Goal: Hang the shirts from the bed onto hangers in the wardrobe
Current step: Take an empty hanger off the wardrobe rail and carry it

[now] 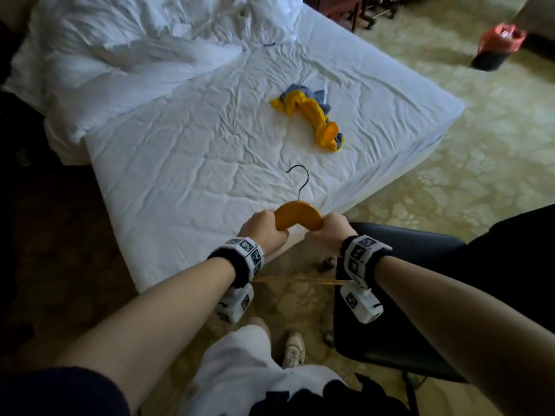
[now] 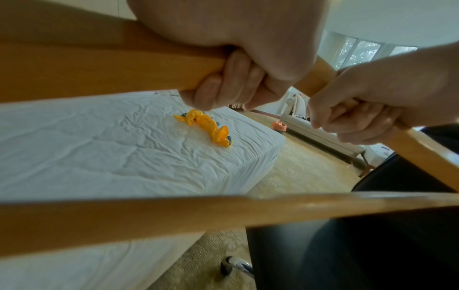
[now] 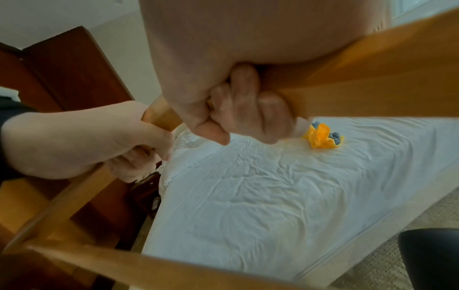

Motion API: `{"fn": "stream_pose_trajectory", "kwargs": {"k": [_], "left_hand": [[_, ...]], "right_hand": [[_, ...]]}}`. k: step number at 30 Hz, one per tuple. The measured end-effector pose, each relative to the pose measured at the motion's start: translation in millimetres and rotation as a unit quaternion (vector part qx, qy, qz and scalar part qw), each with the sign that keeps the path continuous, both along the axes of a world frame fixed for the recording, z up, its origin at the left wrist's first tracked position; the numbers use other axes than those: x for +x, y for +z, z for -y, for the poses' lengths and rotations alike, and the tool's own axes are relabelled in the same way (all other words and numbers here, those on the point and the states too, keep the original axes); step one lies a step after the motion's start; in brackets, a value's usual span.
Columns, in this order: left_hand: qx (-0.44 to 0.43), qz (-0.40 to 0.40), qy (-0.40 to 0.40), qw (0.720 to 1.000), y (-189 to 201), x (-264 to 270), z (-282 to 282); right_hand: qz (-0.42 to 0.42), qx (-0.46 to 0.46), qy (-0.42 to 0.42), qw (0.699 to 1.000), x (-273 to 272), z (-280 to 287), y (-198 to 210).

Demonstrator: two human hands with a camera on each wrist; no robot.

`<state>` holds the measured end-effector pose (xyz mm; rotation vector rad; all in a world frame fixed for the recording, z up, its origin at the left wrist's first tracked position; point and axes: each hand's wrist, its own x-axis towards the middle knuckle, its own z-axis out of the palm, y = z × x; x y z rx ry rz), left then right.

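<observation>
From the head camera, we stand at the foot of the bed with a wooden hanger held out before us, its metal hook pointing to 12 o'clock. Our left hand wraps one shoulder of the hanger and our right hand the other, forearms nearly parallel, wrists level. The yellow and grey shirt lies crumpled on the white sheet at 12 o'clock, well apart from the hanger.

In the left wrist view, our left fingers curl tightly under the wood, pressed together, while the right hand closes round the other arm at 3 o'clock. The shirt sits on the sheet just below our knuckles.

In the right wrist view, the right fingers fold snugly round the hanger, thumb tucked against them; the left hand grips at 9 o'clock. The shirt shows at 3 o'clock.

The risk, as we judge it: with both hands occupied, neither is free to lift the shirt, and letting go carelessly could drop the hanger. The bunched fabric may also snag the hook or slip off one shoulder when threaded. A dark chair stands close at 4 o'clock, which could catch the lower bar.
</observation>
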<state>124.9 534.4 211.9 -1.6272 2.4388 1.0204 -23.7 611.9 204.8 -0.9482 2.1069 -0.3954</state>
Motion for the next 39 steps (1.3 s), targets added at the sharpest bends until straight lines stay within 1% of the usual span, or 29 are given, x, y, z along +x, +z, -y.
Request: {"fn": "stream_pose_trajectory", "kwargs": {"k": [6,9,11,14,17,19,21,22,24,26,28,30,31,33,34,36,39], "left_hand": [[-0.005,0.021,-0.038,0.999,-20.9,-84.1,96.1],[-0.01,0.01,-0.057,0.998,-29.6,-132.2,154.4],[-0.017,0.014,-0.082,0.996,-33.1,-162.3,194.5],[-0.022,0.034,-0.124,0.991,-35.1,-200.1,248.6],[-0.044,0.039,-0.182,0.982,-38.0,-239.8,296.5],[-0.05,0.051,-0.253,0.965,-41.0,-270.8,317.6],[-0.059,0.069,-0.324,0.942,-47.5,-307.7,337.6],[-0.064,0.07,-0.344,0.934,-53.6,-325.5,348.8],[-0.07,0.052,-0.357,0.93,-72.6,-358.9,372.2],[-0.104,0.037,-0.369,0.923,-93.4,-385.8,393.5],[-0.123,0.034,-0.35,0.928,-116.0,-407.0,411.6],[-0.089,0.032,-0.322,0.942,-141.6,-425.4,426.6],[-0.057,0.041,-0.31,0.948,-156.4,-434.6,434.0],[0.009,0.086,-0.3,0.95,-189.0,-451.8,446.8],[0.022,0.099,-0.291,0.951,-204.4,-458.7,451.7],[0.018,0.095,-0.279,0.955,-232.6,-472.0,456.3],[-0.021,0.09,-0.318,0.943,-274.9,-490.8,462.8]], "right_hand": [[0.017,0.017,-0.032,0.999,-79.5,86.3,-20.4],[0.017,0.017,-0.047,0.999,-126.2,139.8,-27.0],[0.033,0.017,-0.059,0.998,-156.8,175.8,-28.9],[0.116,0.049,-0.073,0.989,-194.9,216.9,-28.7],[0.21,0.039,-0.095,0.972,-229.9,252.3,-28.2],[0.264,0.016,-0.134,0.955,-250.8,272.9,-27.9],[0.307,-0.017,-0.169,0.936,-275.9,297.8,-29.8],[0.323,-0.02,-0.184,0.928,-289.0,310.7,-32.1],[0.341,-0.012,-0.216,0.915,-316.5,335.8,-46.2],[0.339,-0.019,-0.261,0.904,-344.2,357.6,-65.6],[0.307,-0.046,-0.298,0.903,-373.4,377.1,-86.5],[0.255,-0.079,-0.317,0.91,-404.4,394.9,-109.1],[0.223,-0.087,-0.331,0.913,-420.5,403.7,-120.9],[0.171,-0.087,-0.351,0.917,-448.9,421.1,-150.2],[0.15,-0.083,-0.349,0.921,-459.5,429.8,-163.9],[0.122,-0.066,-0.33,0.934,-470.9,442.5,-193.2],[0.106,-0.051,-0.3,0.947,-473.5,451.9,-234.2]]}}
